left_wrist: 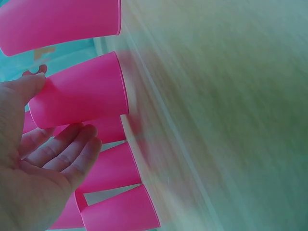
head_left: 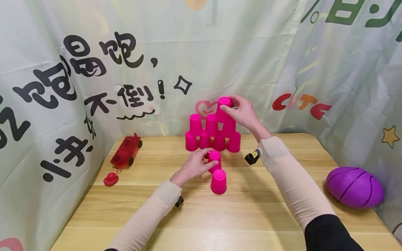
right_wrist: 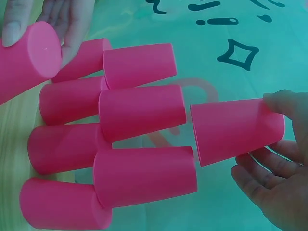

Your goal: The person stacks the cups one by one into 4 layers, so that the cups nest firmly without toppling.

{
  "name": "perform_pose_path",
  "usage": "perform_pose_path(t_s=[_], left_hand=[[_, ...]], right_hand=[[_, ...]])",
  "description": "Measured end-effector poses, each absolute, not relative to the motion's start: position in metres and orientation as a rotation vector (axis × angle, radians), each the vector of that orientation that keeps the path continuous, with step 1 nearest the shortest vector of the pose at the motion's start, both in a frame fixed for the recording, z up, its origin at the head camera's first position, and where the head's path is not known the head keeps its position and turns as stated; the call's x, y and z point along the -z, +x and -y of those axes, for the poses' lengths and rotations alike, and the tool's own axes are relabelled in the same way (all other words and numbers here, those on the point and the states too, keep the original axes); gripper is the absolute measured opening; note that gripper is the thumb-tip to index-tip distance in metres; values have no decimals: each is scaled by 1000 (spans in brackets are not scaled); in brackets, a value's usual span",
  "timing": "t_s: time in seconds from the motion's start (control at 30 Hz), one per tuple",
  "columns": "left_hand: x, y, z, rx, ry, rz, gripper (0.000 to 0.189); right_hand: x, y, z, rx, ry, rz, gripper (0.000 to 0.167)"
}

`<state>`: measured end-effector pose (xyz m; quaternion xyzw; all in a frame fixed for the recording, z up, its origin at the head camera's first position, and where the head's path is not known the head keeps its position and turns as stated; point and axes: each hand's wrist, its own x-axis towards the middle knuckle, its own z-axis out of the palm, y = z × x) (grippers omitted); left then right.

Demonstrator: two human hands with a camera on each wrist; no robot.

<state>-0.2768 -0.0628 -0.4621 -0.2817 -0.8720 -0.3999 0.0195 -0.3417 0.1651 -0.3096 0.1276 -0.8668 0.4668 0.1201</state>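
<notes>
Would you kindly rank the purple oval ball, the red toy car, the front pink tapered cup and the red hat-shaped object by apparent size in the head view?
1. Purple oval ball
2. Red toy car
3. Front pink tapered cup
4. Red hat-shaped object

A little screened-off nook here, and whether it sits in a home or a studio, there's no telling! Pale, creased fabric (head_left: 238,52) rises behind the wood-grain worktop (head_left: 251,218) and wraps both sides, bold black Chinese characters (head_left: 76,45) splashed across the left, a colourful "CUTE" (head_left: 306,101) over on the right, a gold star (head_left: 390,136) further along. And it's playroom stuff on that worktop: a red toy car (head_left: 126,152), a purple ball (head_left: 355,187), pink cups (head_left: 218,141), some stacked in tiers!
</notes>
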Motion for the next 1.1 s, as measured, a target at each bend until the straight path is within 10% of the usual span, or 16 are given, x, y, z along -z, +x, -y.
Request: perform_pose_path(t_s=[1.1], left_hand=[[464, -279, 64, 1259, -862, 2735, 52]], right_hand=[[311, -357, -160, -1376, 329, 2557, 55]])
